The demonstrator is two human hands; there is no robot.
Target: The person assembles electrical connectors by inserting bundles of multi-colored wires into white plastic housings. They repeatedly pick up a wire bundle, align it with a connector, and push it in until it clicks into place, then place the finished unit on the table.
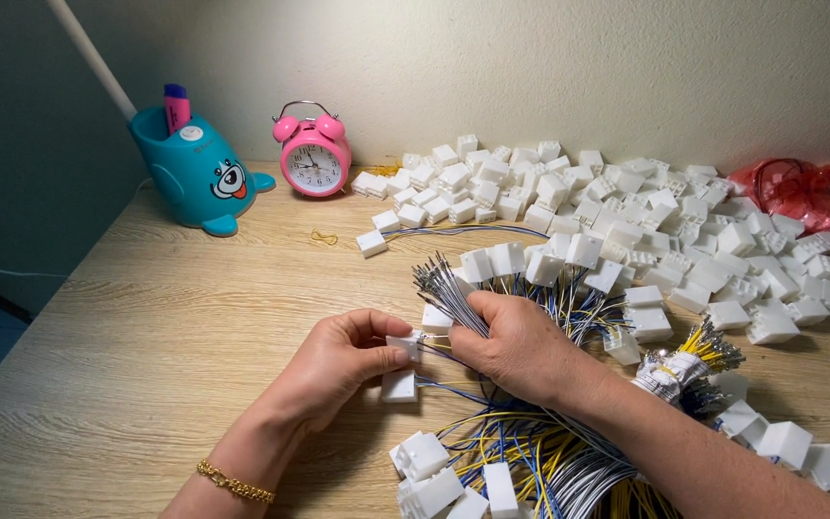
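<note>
My left hand (338, 360) pinches a small white connector housing (403, 345); at its 3 o'clock my right hand (516, 341) closes on a bundle of blue and yellow terminal wires (444, 284), feeding one in. More housings (626, 207) lie piled at 1 o'clock. I judge the terminal could miss its cavity or bend if the housing tilts in my pinch.

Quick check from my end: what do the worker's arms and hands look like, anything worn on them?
Both are bare, with no gloves and no sleeves in view. The left hand has a thin gold-coloured chain bracelet at the wrist. The right hand shows no bracelet or watch on the forearm; whether either hand wears a ring cannot be told. Nails look short and unpainted.
</note>
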